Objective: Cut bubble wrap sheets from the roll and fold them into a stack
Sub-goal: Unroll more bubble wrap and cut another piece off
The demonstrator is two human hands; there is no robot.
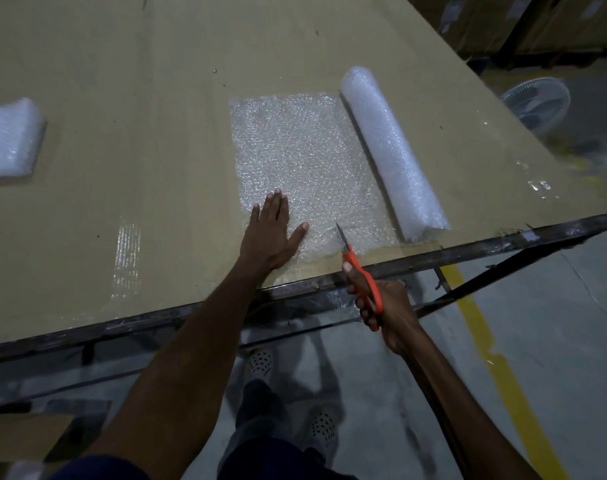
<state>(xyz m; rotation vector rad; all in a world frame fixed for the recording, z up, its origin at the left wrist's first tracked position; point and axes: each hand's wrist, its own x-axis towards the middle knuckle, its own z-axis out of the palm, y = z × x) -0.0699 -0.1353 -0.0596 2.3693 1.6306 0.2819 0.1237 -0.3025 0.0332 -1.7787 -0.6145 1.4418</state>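
A white bubble wrap roll (392, 152) lies on the brown table (128, 98), running from the near edge away to the left. A length of clear bubble wrap (302, 150) is unrolled flat to its left. My left hand (272, 233) presses flat on the near left corner of that sheet, fingers spread. My right hand (381, 308) grips orange-handled scissors (359, 271). Their blade tips sit on the sheet's near edge, between my left hand and the roll. A stack of folded bubble wrap (9, 140) rests at the far left of the table.
The table's dark metal edge (468, 251) runs across in front of me, with a frame brace below it. A yellow floor line (502, 375) passes on the right. A clear round tub (537, 102) stands on the floor beyond the table's right side. Cartons are stacked at the back right.
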